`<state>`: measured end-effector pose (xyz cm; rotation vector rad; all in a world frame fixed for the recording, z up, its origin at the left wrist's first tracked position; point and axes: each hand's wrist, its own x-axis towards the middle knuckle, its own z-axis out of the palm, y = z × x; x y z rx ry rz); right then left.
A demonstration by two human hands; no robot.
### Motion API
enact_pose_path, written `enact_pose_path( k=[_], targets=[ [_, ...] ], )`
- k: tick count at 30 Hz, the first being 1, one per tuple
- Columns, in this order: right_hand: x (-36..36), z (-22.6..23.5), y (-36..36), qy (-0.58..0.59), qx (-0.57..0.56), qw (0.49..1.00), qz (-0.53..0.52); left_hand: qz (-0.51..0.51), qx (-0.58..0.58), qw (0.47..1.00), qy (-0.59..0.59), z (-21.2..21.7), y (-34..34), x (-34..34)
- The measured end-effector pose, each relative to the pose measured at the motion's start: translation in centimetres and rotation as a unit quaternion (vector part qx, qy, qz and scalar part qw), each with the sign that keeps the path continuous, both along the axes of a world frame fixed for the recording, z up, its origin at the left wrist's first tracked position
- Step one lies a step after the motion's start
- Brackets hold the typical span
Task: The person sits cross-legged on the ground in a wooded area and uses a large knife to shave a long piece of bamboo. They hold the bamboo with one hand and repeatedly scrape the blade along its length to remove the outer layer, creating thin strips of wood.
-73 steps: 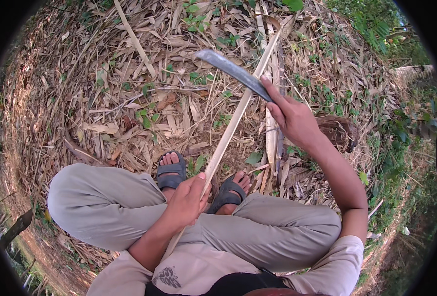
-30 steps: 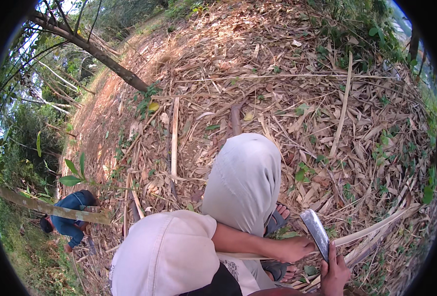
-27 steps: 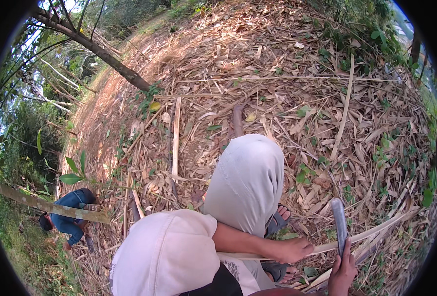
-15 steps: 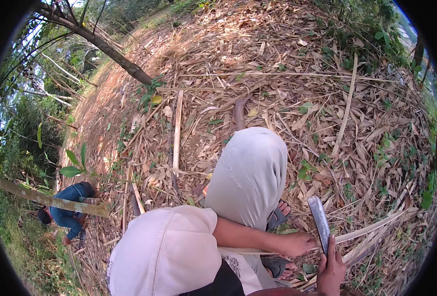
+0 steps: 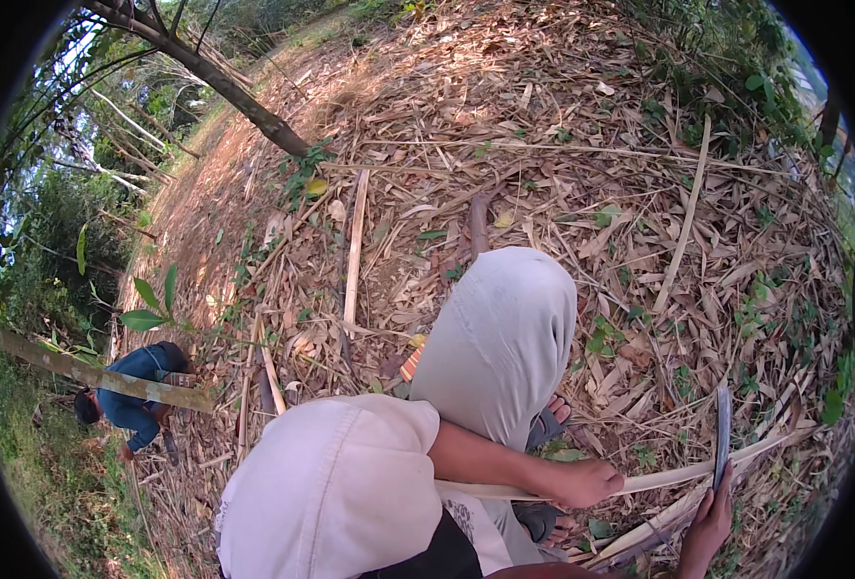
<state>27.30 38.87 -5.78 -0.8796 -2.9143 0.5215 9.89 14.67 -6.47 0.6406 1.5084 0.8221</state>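
My left hand [image 5: 587,482] is closed in a fist around a long pale strip that looks like split bamboo [image 5: 664,479]. The strip passes beneath my forearm and runs out to the right over the leaves. Farther right, my right hand [image 5: 707,521] grips a knife [image 5: 722,434], its handle mostly hidden by the fingers. Its narrow grey blade points up and away and crosses the strip in view; whether the edge touches it I cannot tell. My bent knees, in pale trousers [image 5: 495,338], rise to the left of the hands.
Dry leaves [image 5: 563,116] cover the sloping ground. More pale strips [image 5: 688,212] lie scattered, one [image 5: 356,251] ahead of my knee. A thin tree trunk [image 5: 225,87] leans at the upper left. A person in blue [image 5: 138,396] bends down at the far left, behind a branch [image 5: 61,365].
My right hand and the knife have moved right along the strip, away from my left hand. The blade now stands more upright and edge-on. The left hand still grips the strip.
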Motion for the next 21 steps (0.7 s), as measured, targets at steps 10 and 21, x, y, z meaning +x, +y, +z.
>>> enact_pose_path(
  k=[10, 21],
  targets=[
    [-2.0, 0.3, -2.9, 0.076, -0.038, 0.996, 0.032, 0.032, -0.072, 0.995, -0.054, 1.5, 0.2, -1.4],
    [-0.4, -0.3, 1.7, -0.026, -0.047, 0.994, -0.096, -0.005, -0.078, 0.995, -0.07, 0.6, -0.3, -1.0]
  ],
)
